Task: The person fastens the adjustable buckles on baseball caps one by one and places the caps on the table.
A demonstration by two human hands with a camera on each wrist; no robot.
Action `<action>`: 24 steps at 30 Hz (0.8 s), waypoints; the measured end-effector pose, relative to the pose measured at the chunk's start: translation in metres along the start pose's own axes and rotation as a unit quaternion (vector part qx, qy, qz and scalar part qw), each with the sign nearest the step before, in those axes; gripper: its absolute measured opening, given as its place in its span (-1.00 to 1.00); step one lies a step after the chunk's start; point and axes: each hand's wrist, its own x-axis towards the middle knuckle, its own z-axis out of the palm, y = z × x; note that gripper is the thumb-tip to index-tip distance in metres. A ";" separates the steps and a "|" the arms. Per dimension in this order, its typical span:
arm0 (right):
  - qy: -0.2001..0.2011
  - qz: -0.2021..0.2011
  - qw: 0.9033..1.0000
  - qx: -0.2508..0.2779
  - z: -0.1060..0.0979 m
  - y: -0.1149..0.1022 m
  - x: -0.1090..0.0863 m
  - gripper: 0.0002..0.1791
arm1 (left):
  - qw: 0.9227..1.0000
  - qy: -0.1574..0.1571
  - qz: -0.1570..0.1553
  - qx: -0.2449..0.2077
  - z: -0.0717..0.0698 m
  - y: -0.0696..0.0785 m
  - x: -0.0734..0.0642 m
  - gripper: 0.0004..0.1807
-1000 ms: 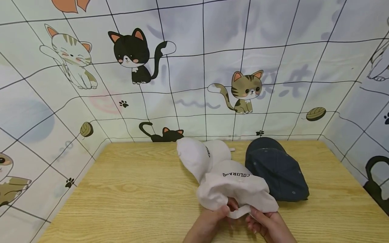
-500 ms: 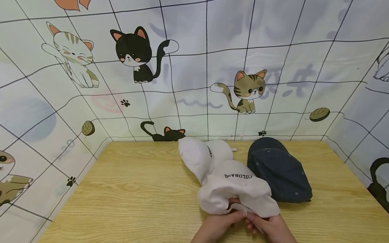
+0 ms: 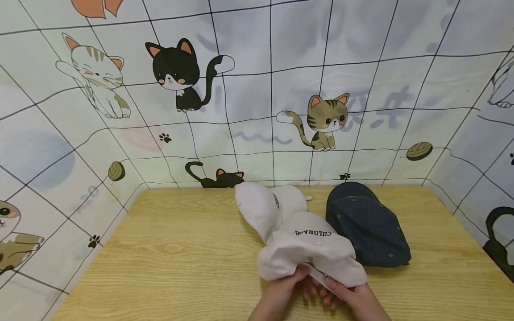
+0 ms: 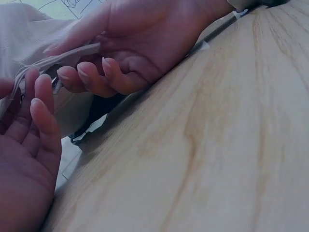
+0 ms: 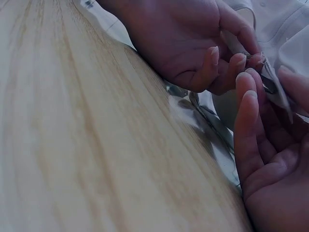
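Observation:
A white baseball cap (image 3: 291, 255) marked COLORADO lies with its back opening toward me. My left hand (image 3: 277, 294) pinches the left part of its back strap (image 3: 318, 277) between thumb and fingers. On the strap's right part, my right hand (image 3: 358, 298) grips with the thumb on top and the fingers curled below. A small metal buckle (image 5: 269, 85) shows on the strap between the hands in the right wrist view. The strap's loose end (image 4: 91, 49) sticks out past the right thumb in the left wrist view. Part of the opening is hidden behind my hands.
Behind the held cap sits another white cap (image 3: 254, 205) with dark lettering. A navy cap (image 3: 367, 227) lies to the right, close to the held cap. All are on a wood-grain table (image 3: 172, 249), with a cat-print cloth (image 3: 249, 98) rising behind.
My left hand first slid right to meet the right thumb, then drew back left along the strap. The strap now runs in a straight slant between the hands. The other caps stay put.

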 end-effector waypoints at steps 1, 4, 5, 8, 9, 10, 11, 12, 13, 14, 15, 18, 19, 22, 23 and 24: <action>0.005 0.000 1.000 -0.006 0.000 0.001 0.000 -0.84 | 1.000 0.006 -0.001 -0.005 0.000 0.000 0.000 -0.70; 0.032 0.007 0.999 -0.025 0.001 0.001 0.000 -0.81 | 0.999 0.028 -0.015 -0.025 -0.001 0.001 0.001 -0.79; 0.043 0.011 0.999 -0.030 0.002 0.001 0.000 -0.79 | 0.999 0.038 -0.020 -0.031 -0.001 0.002 0.002 -0.81; 0.064 0.022 0.997 -0.031 0.004 0.001 -0.001 -0.75 | 0.996 0.064 -0.028 -0.047 -0.001 0.003 0.003 -0.82; 0.067 0.024 0.997 -0.028 0.004 0.001 -0.001 -0.75 | 0.996 0.070 -0.029 -0.052 0.000 0.003 0.003 -0.82; 0.068 0.026 0.997 -0.026 0.004 0.001 -0.001 -0.75 | 0.995 0.076 -0.028 -0.054 0.000 0.003 0.003 -0.82; 0.069 0.027 0.997 -0.023 0.004 0.000 -0.001 -0.76 | 0.995 0.078 -0.025 -0.057 0.000 0.003 0.003 -0.83; 0.068 0.027 0.997 -0.022 0.004 0.001 -0.002 -0.76 | 0.995 0.078 -0.021 -0.056 0.000 0.002 0.003 -0.83; 0.068 0.028 0.997 -0.021 0.003 0.001 -0.002 -0.77 | 0.996 0.075 -0.016 -0.052 0.000 0.002 0.002 -0.83; 0.066 0.029 0.997 -0.019 0.003 0.001 -0.002 -0.78 | 0.997 0.066 -0.010 -0.041 0.000 0.001 0.001 -0.82; 0.065 0.030 0.997 -0.018 0.003 0.002 -0.002 -0.78 | 0.998 0.056 -0.007 -0.025 0.000 0.001 0.000 -0.80; 0.071 0.030 0.997 -0.018 0.003 0.002 -0.002 -0.77 | 1.000 0.020 0.000 0.022 0.000 0.000 -0.003 -0.70; 0.076 0.031 0.997 -0.016 0.003 0.002 -0.002 -0.77 | 0.999 0.007 0.001 0.035 0.000 0.000 -0.004 -0.67; 0.090 0.033 0.995 -0.013 0.004 0.002 -0.002 -0.73 | 0.999 -0.028 0.004 0.041 -0.001 0.001 -0.005 -0.63; 0.093 0.034 0.995 -0.011 0.004 0.001 -0.002 -0.73 | 0.998 -0.042 0.014 0.037 -0.001 0.001 -0.005 -0.64; 0.097 0.034 0.995 -0.009 0.004 0.001 -0.002 -0.72 | 0.997 -0.061 0.019 0.031 -0.002 0.002 -0.005 -0.64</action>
